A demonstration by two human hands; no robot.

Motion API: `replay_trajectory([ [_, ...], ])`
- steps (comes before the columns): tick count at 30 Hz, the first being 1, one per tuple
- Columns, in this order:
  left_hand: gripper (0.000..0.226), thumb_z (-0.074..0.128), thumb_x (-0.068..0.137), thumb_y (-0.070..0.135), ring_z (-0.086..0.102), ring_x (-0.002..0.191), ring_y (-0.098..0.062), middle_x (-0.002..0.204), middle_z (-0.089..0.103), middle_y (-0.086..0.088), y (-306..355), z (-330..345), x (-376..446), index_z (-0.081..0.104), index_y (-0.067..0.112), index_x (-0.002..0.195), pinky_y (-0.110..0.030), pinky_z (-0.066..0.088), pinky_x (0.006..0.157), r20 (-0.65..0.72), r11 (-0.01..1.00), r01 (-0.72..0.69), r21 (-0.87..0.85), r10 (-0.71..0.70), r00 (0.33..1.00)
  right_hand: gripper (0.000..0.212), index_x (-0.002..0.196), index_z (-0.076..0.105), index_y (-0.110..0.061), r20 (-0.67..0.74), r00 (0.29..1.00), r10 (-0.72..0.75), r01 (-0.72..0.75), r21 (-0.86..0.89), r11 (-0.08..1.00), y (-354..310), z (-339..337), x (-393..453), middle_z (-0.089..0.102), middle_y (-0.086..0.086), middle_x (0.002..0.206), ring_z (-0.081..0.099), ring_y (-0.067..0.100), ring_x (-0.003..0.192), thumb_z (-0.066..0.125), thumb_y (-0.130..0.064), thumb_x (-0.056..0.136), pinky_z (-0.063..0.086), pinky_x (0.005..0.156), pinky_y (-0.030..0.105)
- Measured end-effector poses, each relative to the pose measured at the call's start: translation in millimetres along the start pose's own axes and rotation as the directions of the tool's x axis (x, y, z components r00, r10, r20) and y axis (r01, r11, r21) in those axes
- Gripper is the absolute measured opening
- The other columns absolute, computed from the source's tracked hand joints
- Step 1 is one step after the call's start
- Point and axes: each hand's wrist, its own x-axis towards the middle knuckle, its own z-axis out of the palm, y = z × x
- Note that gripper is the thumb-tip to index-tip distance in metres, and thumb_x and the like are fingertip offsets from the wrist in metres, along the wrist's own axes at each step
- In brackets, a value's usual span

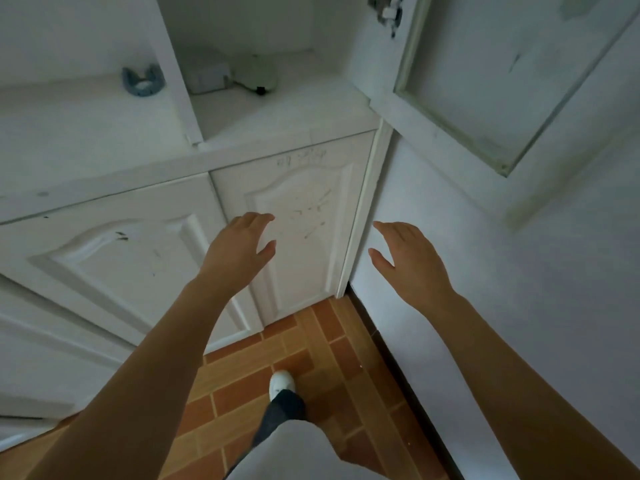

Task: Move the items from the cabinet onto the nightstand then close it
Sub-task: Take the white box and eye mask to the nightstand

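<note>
Hands are seen raised in front of the lower cabinet doors, both empty: the left hand and the right hand have their fingers spread loosely and nothing is held. Above and beyond the fingers, the open cabinet compartment holds two items far back on its shelf: a small pale box and, touching or just beside it, a rounded pale-green object (too blurred to be named). The box is judged stiff and light, best taken across its two side faces; the rounded thing looks smooth and possibly slippery, so a cupping hold from above is advised. A blue-grey ring-shaped piece sits on the neighbouring shelf, up and left of the left fingers. The open door hangs above the right fingers, close to the wall, so room is tight there; the partition narrows the reach on the left. The nightstand is not in view.
</note>
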Motion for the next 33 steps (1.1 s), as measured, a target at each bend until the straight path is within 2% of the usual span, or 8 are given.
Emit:
replay_trajectory([
  [9, 0.039, 0.054, 0.090, 0.019, 0.052, 0.117, -0.025, 0.128, 0.055, -0.009, -29, -21, 103, 0.050, 0.011, 0.128, -0.035, 0.041, 0.098, -0.177, 0.992, -0.126, 0.009, 0.126, 0.976, 0.048, 0.137, 0.039, -0.009, -0.095, 0.994, -0.051, 0.053, 0.022, 0.998, -13, 1, 111, 0.050, 0.010, 0.135, 0.042, 0.025, 0.128, 0.046, -0.029, 0.094, 0.035, 0.105, 0.034],
  [15, 0.038, 0.056, 0.089, 0.018, 0.053, 0.112, -0.027, 0.124, 0.057, -0.010, -50, -40, 148, 0.052, 0.008, 0.126, -0.034, 0.043, 0.093, -0.235, 0.991, -0.134, 0.016, 0.134, 0.963, 0.048, 0.137, 0.039, -0.008, -0.163, 0.982, -0.096, 0.108, 0.063, 0.992, -22, 0, 170, 0.050, 0.011, 0.135, 0.041, 0.024, 0.128, 0.047, -0.027, 0.094, 0.035, 0.104, 0.032],
  [22, 0.040, 0.054, 0.090, 0.020, 0.051, 0.116, -0.028, 0.128, 0.054, -0.011, -56, -54, 181, 0.049, 0.009, 0.128, -0.038, 0.044, 0.094, -0.291, 0.998, -0.056, 0.019, 0.059, 0.955, 0.048, 0.137, 0.038, -0.009, -0.194, 0.963, -0.187, 0.203, 0.071, 0.976, -32, -7, 227, 0.050, 0.010, 0.135, 0.041, 0.024, 0.128, 0.047, -0.027, 0.094, 0.035, 0.105, 0.033],
  [29, 0.047, 0.051, 0.092, 0.026, 0.046, 0.122, -0.027, 0.136, 0.047, -0.010, -51, -64, 203, 0.040, 0.012, 0.135, -0.037, 0.044, 0.095, -0.324, 0.990, 0.124, 0.064, -0.097, 0.941, 0.049, 0.138, 0.037, -0.009, -0.202, 0.942, -0.269, 0.294, 0.108, 0.950, -45, -20, 275, 0.048, 0.011, 0.137, 0.037, 0.024, 0.130, 0.047, -0.028, 0.094, 0.034, 0.106, 0.034],
  [33, 0.049, 0.050, 0.091, 0.024, 0.047, 0.120, -0.029, 0.134, 0.049, -0.013, -44, -69, 220, 0.038, 0.010, 0.137, -0.037, 0.041, 0.098, -0.383, 0.979, 0.190, 0.069, -0.150, 0.912, 0.049, 0.138, 0.036, -0.009, -0.232, 0.927, -0.296, 0.333, 0.141, 0.932, -53, -28, 299, 0.046, 0.011, 0.139, 0.035, 0.025, 0.132, 0.046, -0.028, 0.094, 0.032, 0.106, 0.034],
])
